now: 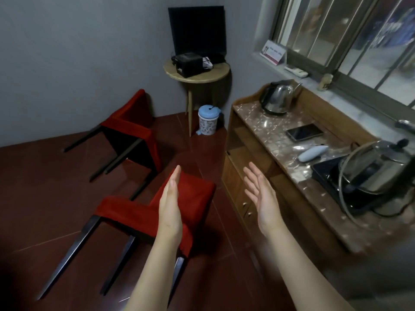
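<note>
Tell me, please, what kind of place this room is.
Probably a small lived-in room with a cooking corner: on a brown wooden cabinet stand a shiny steel electric kettle and a black hob with a lidded steel pot, and a black flat screen sits on a round wooden side table.

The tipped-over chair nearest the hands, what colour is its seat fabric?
Deep red: the tipped-over fabric chair with dark legs, clearest in the head view.

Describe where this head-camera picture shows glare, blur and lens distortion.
Head view: wide-angle distortion tilts the window; glare glints on the kettle and countertop; the pot at the right edge looks smeared; the left hand and right hand, open over the fallen chair, are sharp.
</note>
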A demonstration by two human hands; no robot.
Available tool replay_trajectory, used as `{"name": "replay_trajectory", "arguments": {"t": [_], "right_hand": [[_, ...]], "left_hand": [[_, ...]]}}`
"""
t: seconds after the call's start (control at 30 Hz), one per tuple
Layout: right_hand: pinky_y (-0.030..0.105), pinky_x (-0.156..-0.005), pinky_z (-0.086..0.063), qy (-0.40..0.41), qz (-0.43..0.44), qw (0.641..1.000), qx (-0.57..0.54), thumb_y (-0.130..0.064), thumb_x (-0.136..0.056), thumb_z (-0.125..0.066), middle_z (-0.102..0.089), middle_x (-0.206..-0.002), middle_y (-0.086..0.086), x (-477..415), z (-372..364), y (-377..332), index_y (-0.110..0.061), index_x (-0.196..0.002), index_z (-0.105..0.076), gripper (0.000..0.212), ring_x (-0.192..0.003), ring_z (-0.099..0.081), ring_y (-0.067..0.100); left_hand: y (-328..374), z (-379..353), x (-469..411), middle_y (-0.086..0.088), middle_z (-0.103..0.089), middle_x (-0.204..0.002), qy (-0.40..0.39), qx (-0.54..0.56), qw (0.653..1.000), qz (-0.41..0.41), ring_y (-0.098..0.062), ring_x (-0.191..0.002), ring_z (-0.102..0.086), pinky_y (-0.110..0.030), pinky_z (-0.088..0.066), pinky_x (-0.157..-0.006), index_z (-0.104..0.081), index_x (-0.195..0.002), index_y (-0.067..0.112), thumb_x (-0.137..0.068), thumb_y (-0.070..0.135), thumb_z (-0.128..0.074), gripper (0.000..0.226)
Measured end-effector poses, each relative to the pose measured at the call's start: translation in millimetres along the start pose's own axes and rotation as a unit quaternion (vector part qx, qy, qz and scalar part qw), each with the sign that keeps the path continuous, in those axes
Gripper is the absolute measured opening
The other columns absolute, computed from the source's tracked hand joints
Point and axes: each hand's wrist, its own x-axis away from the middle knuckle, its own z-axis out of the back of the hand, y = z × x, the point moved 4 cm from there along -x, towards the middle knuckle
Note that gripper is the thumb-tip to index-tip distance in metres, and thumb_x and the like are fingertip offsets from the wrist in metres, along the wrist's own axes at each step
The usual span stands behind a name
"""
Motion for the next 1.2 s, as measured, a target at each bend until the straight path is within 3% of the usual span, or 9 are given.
{"name": "replay_trajectory", "arguments": {"t": [0.27, 0.4, 0.57, 0.7, 0.8, 0.93, 1.03, 1.1, 1.2], "right_hand": [[0.034, -0.107, -0.037, -0.080, -0.012, 0.997, 0.006, -0.060, -0.089, -0.034, -0.052, -0.139, -0.012, -78, -6, -5, -0.040, -0.136, -0.045, 0.053, -0.128, -0.046, 0.004], [0.029, -0.101, -0.039, -0.117, -0.030, 0.993, 0.015, -0.059, -0.089, -0.035, -0.052, -0.138, -0.014, -119, -32, 10, -0.039, -0.136, -0.046, 0.053, -0.128, -0.046, 0.005], [0.030, -0.103, -0.037, -0.168, -0.059, 0.982, 0.065, -0.057, -0.089, -0.035, -0.052, -0.138, -0.014, -205, -75, 25, -0.040, -0.135, -0.047, 0.051, -0.126, -0.047, 0.003], [0.028, -0.102, -0.037, -0.169, -0.085, 0.975, 0.115, -0.057, -0.090, -0.035, -0.053, -0.136, -0.016, -299, -96, 52, -0.043, -0.133, -0.047, 0.047, -0.126, -0.047, 0.002], [0.025, -0.098, -0.038, -0.167, -0.119, 0.969, 0.138, -0.050, -0.097, -0.033, -0.054, -0.135, -0.016, -356, -108, 81, -0.045, -0.131, -0.048, 0.038, -0.126, -0.047, 0.004], [0.030, -0.104, -0.037, -0.189, -0.163, 0.956, 0.157, -0.062, -0.088, -0.038, -0.052, -0.134, -0.020, -419, -134, 140, -0.051, -0.129, -0.046, 0.043, -0.126, -0.046, 0.002], [0.024, -0.102, -0.035, -0.187, -0.190, 0.951, 0.155, -0.061, -0.084, -0.043, -0.051, -0.133, -0.022, -462, -151, 200, -0.051, -0.130, -0.045, 0.047, -0.126, -0.044, -0.002], [0.017, -0.100, -0.034, -0.175, -0.200, 0.950, 0.163, -0.054, -0.087, -0.048, -0.047, -0.141, -0.015, -494, -157, 255, -0.045, -0.136, -0.041, 0.051, -0.124, -0.043, -0.007], [0.032, -0.113, -0.030, -0.153, -0.162, 0.939, 0.264, -0.043, -0.095, -0.048, -0.035, -0.152, -0.006, -537, -152, 362, -0.037, -0.147, -0.029, 0.055, -0.136, -0.034, 0.005]], "left_hand": [[-3, -9, -44, 0.022, -0.046, -0.142, 0.072, -0.012, 0.997, -0.001, 0.007, -0.133, -0.036, -0.030, -0.023, -0.115, -0.046, -0.137, 0.041, -0.085, 0.073, -0.034, 0.062], [-17, -3, -78, 0.019, -0.044, -0.144, 0.096, -0.001, 0.995, 0.009, 0.006, -0.135, -0.034, -0.030, -0.021, -0.117, -0.045, -0.134, 0.043, -0.089, 0.068, -0.033, 0.053], [-47, 12, -156, 0.017, -0.043, -0.146, 0.135, 0.018, 0.990, 0.018, 0.006, -0.134, -0.035, -0.027, -0.023, -0.115, -0.042, -0.143, 0.030, -0.092, 0.064, -0.031, 0.063], [-93, 27, -243, 0.023, -0.044, -0.143, 0.152, 0.017, 0.987, 0.046, 0.007, -0.134, -0.035, -0.024, -0.024, -0.111, -0.044, -0.141, 0.038, -0.086, 0.074, -0.033, 0.067], [-121, 34, -293, 0.023, -0.047, -0.139, 0.169, 0.016, 0.983, 0.075, 0.011, -0.130, -0.038, -0.012, -0.029, -0.104, -0.046, -0.136, 0.040, -0.088, 0.071, -0.035, 0.058], [-172, 40, -358, 0.017, -0.045, -0.144, 0.150, -0.024, 0.979, 0.134, 0.014, -0.129, -0.036, 0.001, -0.028, -0.097, -0.046, -0.138, 0.034, -0.093, 0.059, -0.037, 0.052], [-222, 44, -405, 0.015, -0.039, -0.149, 0.124, -0.072, 0.977, 0.159, 0.004, -0.139, -0.027, -0.018, -0.023, -0.114, -0.044, -0.138, 0.037, -0.090, 0.056, -0.041, 0.052], [-267, 50, -440, 0.017, -0.033, -0.152, 0.088, -0.163, 0.969, 0.162, 0.004, -0.142, -0.019, -0.029, -0.016, -0.119, -0.039, -0.138, 0.045, -0.092, 0.054, -0.041, 0.047], [-363, 57, -483, 0.019, -0.016, -0.157, -0.018, -0.410, 0.904, 0.118, 0.000, -0.145, -0.005, -0.033, -0.009, -0.120, -0.022, -0.147, 0.047, -0.098, 0.058, -0.028, 0.051]]}}
